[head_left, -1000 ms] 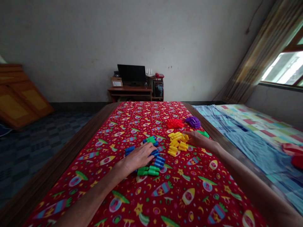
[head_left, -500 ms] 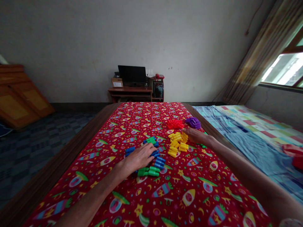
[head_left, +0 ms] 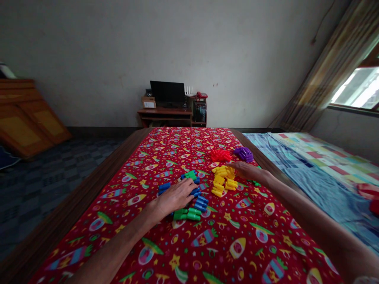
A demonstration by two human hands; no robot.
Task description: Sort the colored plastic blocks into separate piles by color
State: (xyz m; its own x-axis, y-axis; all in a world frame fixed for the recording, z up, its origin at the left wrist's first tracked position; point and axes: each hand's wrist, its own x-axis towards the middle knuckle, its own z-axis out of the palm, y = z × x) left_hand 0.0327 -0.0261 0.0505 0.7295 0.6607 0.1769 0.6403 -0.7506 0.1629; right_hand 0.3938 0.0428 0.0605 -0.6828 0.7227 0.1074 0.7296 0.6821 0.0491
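My left hand (head_left: 179, 193) lies palm down over blue plastic blocks (head_left: 201, 204), its fingers bent and a little apart, with blue showing between thumb and fingers. Green blocks (head_left: 189, 214) sit just in front of its wrist, and another green block (head_left: 189, 175) lies beyond the knuckles among blue ones. On the right, my right hand (head_left: 244, 170) is stretched out, its fingers at the far right side of a pile of yellow blocks (head_left: 219, 180). Beyond its fingertips are a red pile (head_left: 220, 155) and a purple pile (head_left: 243, 154).
A red patterned cloth (head_left: 213, 252) covers the long table. A few green pieces (head_left: 256, 183) lie under my right forearm. To the right is a bed (head_left: 296, 169) with blue and checked covers. A desk (head_left: 166, 112) with a monitor (head_left: 167, 92) stands by the far wall.
My right hand has shifted slightly left, over the edge of the yellow pile. My left hand stays over the blue blocks. The whole view has moved a little.
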